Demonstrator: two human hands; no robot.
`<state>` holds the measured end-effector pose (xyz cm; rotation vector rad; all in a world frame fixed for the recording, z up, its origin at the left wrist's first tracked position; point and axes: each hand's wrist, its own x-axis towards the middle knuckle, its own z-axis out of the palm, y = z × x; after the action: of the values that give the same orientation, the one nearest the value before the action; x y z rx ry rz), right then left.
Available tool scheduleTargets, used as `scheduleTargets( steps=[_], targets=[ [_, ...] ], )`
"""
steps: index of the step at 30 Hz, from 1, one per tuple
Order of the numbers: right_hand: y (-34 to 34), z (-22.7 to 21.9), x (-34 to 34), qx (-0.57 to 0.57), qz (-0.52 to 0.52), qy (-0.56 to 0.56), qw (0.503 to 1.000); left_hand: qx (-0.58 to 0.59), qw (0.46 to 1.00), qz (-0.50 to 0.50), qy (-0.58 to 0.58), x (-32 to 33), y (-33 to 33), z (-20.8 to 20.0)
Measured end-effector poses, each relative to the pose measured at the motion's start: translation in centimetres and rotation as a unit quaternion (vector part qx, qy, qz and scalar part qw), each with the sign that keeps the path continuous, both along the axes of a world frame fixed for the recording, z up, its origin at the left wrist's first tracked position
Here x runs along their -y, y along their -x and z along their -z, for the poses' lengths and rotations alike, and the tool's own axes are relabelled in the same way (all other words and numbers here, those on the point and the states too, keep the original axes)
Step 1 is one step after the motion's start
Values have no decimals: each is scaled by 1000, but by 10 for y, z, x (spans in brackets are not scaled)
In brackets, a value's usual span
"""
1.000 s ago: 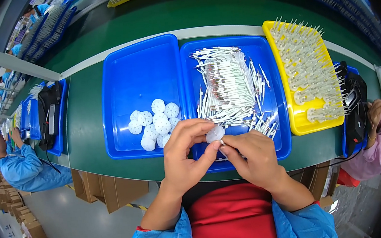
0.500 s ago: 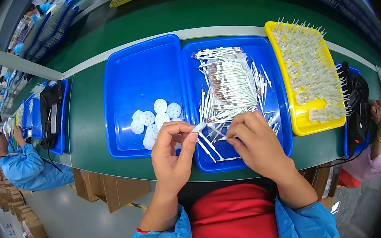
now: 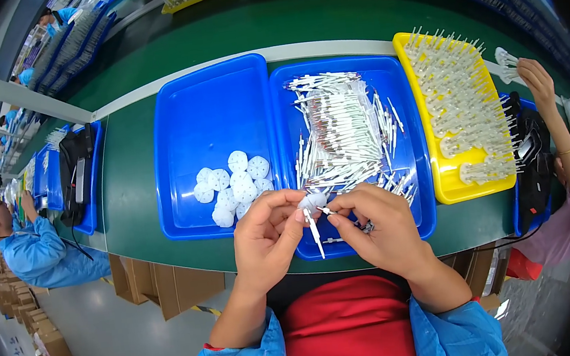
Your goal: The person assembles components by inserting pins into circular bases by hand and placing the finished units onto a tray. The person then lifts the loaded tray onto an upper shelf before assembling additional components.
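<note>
My left hand (image 3: 269,239) pinches a white disc with small holes (image 3: 313,201) between thumb and fingers. A thin white rod (image 3: 315,236) hangs down from beside the disc. In my right hand (image 3: 383,226) another thin white rod (image 3: 326,210) is held at the fingertips, its end right against the disc; whether it sits in a hole I cannot tell. Both hands are over the near edge of the middle blue tray (image 3: 393,81), where many similar rods (image 3: 342,122) are heaped. Loose white discs (image 3: 239,161) lie in the left blue tray (image 3: 215,122).
A yellow tray (image 3: 456,189) of discs bristling with rods (image 3: 459,102) stands at the right. Black bags (image 3: 533,143) lie beyond it. A co-worker's hand (image 3: 538,82) holds up a rod-fitted disc (image 3: 507,61). Another person (image 3: 36,241) works at far left. More trays line the back.
My hands have come slightly nearer to me and closer together, and the disc is turned to show more of its face. At right, the co-worker's hand has risen with a rod-fitted disc.
</note>
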<state>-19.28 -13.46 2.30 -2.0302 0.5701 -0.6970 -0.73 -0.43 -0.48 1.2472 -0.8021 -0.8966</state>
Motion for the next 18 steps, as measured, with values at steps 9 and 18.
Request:
scheduleTargets(
  steps=[9, 18],
  targets=[
    [7, -1, 4, -12, -25, -46, 999, 24, 1000, 18, 7, 0, -1, -2],
    [9, -8, 1, -36, 11, 0, 999, 173, 984, 30, -11, 0, -2, -10]
  ],
)
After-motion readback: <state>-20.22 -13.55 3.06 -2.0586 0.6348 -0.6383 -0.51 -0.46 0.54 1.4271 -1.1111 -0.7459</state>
